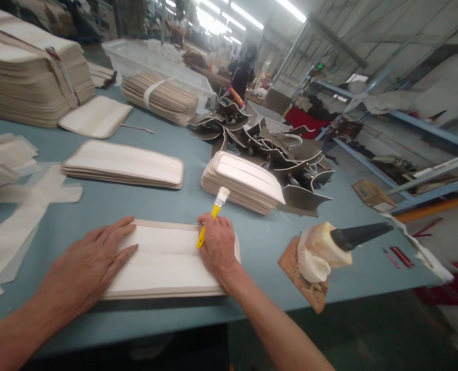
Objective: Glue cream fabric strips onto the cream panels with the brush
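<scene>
A white rectangular panel (167,263) with beige edges lies near the table's front edge, on top of at least one similar panel. My left hand (85,265) rests flat on its left end, fingers apart. At its right end, my right hand (219,242) is closed round a yellow-handled brush (214,210), whose pale bristles point up and away. Behind are a low stack of panels (124,164) and a thicker stack (244,180). To the right, a glue-crusted container (317,252) with a black nozzle stands on a brown board (310,299).
White strips (23,221) lie at the left. Tall bundled stacks (31,72) and a clear plastic bin (136,54) stand behind. Dark folded pieces (275,149) are heaped at the back. Red pens (402,256) lie at the right. A person (242,74) is in the background.
</scene>
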Action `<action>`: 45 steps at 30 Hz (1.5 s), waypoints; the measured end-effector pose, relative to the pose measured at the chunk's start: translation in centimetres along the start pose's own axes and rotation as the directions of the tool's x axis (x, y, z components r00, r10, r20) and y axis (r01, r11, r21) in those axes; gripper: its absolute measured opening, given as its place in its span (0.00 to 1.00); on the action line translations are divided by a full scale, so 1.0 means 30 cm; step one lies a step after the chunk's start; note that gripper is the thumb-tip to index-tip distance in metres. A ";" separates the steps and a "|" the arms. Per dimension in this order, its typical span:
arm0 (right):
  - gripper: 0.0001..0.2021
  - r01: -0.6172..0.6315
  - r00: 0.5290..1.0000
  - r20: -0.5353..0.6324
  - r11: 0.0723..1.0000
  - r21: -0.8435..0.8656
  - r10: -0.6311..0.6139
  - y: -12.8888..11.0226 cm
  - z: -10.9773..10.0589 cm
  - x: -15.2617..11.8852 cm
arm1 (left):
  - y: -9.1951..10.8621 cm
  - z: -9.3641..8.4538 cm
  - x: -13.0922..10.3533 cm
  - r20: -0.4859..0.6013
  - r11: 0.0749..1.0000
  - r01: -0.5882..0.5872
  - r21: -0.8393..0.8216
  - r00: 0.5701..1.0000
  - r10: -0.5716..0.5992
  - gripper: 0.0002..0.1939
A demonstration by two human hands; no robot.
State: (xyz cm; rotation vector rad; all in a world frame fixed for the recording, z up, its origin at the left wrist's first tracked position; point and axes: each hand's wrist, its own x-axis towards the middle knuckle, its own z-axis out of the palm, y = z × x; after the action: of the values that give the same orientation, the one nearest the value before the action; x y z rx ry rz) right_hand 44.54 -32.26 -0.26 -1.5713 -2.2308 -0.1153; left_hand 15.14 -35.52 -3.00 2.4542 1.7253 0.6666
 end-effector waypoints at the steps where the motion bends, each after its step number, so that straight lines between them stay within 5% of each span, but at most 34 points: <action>1: 0.14 -0.025 1.000 -0.007 1.000 -0.007 0.025 0.036 -0.005 -0.018 | 0.000 -0.003 0.001 0.019 1.000 -0.012 0.025 1.000 0.011 0.31; 5: 0.13 -0.087 0.996 -0.030 0.996 -0.026 0.086 0.127 -0.011 -0.064 | 0.001 -0.015 0.007 0.063 0.994 -0.061 0.086 0.996 0.056 0.33; 12: 0.11 -0.043 0.997 -0.066 0.999 0.012 0.044 0.122 0.010 -0.065 | 0.013 -0.072 0.034 0.073 0.999 -0.005 -0.035 0.997 0.007 0.27; 18: 0.11 -0.014 0.995 -0.102 1.000 0.018 0.015 0.125 0.025 -0.069 | 0.094 -0.159 0.164 0.024 0.994 -0.109 0.010 0.994 0.109 0.23; 24: 0.11 0.026 0.991 -0.135 1.000 0.000 -0.026 0.129 0.023 -0.073 | 0.294 -0.018 0.302 0.130 0.956 -0.292 0.009 0.949 0.289 0.24; 29: 0.11 0.041 0.986 -0.165 0.999 0.029 -0.035 0.137 0.027 -0.080 | 0.371 0.090 0.302 0.216 0.932 -0.359 0.049 0.915 0.341 0.31; 33: 0.10 0.045 0.986 -0.163 0.998 0.036 -0.039 0.141 0.024 -0.084 | 0.324 0.067 0.281 0.240 0.927 -0.369 0.064 0.907 0.345 0.29; 45: 0.09 0.009 0.989 -0.146 0.998 0.067 0.001 0.144 0.014 -0.092 | 0.025 -0.034 0.221 0.182 0.984 -0.176 0.010 0.968 0.171 0.28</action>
State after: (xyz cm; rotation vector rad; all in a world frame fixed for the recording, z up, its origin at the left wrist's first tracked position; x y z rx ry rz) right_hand 49.16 -33.01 -2.36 -1.4735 -2.1034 -0.1499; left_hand 17.25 -29.96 0.18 2.6130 1.4767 0.4209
